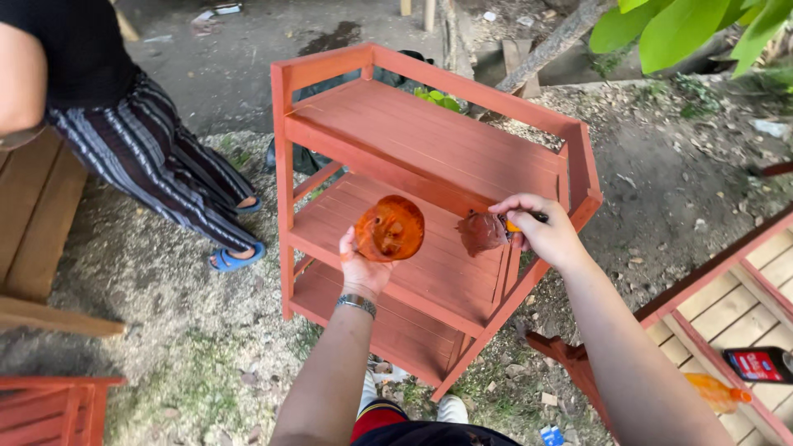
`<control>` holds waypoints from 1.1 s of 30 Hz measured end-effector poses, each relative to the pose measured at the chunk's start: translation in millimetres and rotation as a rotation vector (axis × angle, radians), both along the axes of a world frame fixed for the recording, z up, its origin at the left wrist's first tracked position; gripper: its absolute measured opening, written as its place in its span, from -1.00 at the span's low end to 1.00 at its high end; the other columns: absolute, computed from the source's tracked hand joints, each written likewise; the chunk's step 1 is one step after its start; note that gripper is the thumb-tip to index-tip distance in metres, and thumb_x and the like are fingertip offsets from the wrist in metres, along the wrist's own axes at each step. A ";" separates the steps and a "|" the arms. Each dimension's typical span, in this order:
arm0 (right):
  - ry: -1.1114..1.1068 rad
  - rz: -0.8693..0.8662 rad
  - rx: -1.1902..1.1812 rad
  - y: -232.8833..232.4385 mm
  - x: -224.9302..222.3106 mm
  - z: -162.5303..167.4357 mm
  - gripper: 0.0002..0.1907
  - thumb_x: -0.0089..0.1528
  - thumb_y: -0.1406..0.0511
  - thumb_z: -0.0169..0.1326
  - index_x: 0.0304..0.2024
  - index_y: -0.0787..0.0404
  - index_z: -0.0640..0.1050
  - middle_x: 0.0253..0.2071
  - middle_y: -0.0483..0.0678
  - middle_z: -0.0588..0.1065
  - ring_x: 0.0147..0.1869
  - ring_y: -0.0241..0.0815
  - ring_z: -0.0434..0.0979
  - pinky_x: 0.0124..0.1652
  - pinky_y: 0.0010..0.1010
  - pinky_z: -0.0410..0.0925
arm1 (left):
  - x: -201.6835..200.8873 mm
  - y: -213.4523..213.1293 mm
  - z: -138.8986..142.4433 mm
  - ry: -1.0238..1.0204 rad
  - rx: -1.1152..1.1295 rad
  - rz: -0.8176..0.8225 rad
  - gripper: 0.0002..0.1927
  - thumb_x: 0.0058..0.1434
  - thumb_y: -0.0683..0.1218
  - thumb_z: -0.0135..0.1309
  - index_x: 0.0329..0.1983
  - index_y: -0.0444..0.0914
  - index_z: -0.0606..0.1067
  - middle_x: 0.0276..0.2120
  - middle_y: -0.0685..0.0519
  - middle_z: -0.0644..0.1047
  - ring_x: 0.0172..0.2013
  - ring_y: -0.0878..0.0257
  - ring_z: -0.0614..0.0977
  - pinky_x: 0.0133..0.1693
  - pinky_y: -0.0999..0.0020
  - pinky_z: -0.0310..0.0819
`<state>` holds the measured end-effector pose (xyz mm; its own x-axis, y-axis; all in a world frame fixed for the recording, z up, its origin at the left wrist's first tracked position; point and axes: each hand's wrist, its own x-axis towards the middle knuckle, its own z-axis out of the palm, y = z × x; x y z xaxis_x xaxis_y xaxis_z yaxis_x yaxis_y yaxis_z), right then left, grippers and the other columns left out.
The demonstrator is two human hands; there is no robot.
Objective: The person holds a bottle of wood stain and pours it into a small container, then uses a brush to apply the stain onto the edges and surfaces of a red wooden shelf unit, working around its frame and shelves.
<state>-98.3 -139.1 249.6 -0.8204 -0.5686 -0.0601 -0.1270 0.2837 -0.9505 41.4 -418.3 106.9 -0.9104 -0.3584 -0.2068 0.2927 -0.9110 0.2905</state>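
A three-tier wooden shelf rack (429,140) painted red-brown stands on the ground in front of me. My left hand (361,263) holds a round orange cup of paint (390,228) over the middle shelf. My right hand (543,230) grips a paintbrush (483,232) with red-brown bristles pointing left, close to the cup and just above the middle shelf's right end. A metal bracelet sits on my left wrist.
Another person in striped trousers and blue sandals (235,258) sits on a wooden bench (37,215) at left. More red wooden pieces (49,405) lie bottom left. At right are a wooden frame (727,306), a dark bottle (758,364) and an orange bottle (717,391). Green leaves (686,29) hang top right.
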 end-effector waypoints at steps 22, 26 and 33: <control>0.089 0.329 -0.315 25.4 43.0 -10.0 -0.93 0.23 0.47 0.10 -0.22 0.34 0.57 0.28 0.10 0.45 -0.10 -0.20 0.67 -0.13 -0.39 0.56 | 46.1 29.0 38.6 0.222 -0.232 0.052 -0.23 0.16 0.17 0.03 0.46 -0.10 0.31 0.34 0.01 0.41 0.34 0.05 0.38 0.40 -0.06 0.07; 0.157 0.195 -0.230 13.8 45.9 -17.4 -0.85 0.25 0.39 0.16 -0.16 0.35 0.61 0.13 0.07 0.55 -0.19 -0.25 0.67 -0.23 -0.42 0.57 | 44.1 31.3 37.8 0.136 -0.225 0.076 -0.24 0.15 0.19 0.04 0.44 -0.10 0.34 0.36 0.05 0.40 0.35 0.05 0.38 0.41 -0.07 0.10; 0.145 0.014 -0.297 -6.5 33.7 -38.9 -0.81 0.33 0.27 0.18 -0.11 0.28 0.63 -0.25 -0.07 0.63 -0.37 -0.38 0.54 -0.43 -0.54 0.41 | 36.0 29.5 32.7 0.073 -0.176 0.081 -0.29 0.13 0.27 0.03 0.30 -0.13 0.39 0.32 -0.01 0.41 0.33 -0.11 0.38 0.25 -0.39 0.20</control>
<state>-64.6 -145.7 210.6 -0.8005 -0.5548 0.2268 -0.2687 -0.0061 -0.9632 77.3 -388.8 139.6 -0.8874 -0.4558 -0.0694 0.3889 -0.8208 0.4184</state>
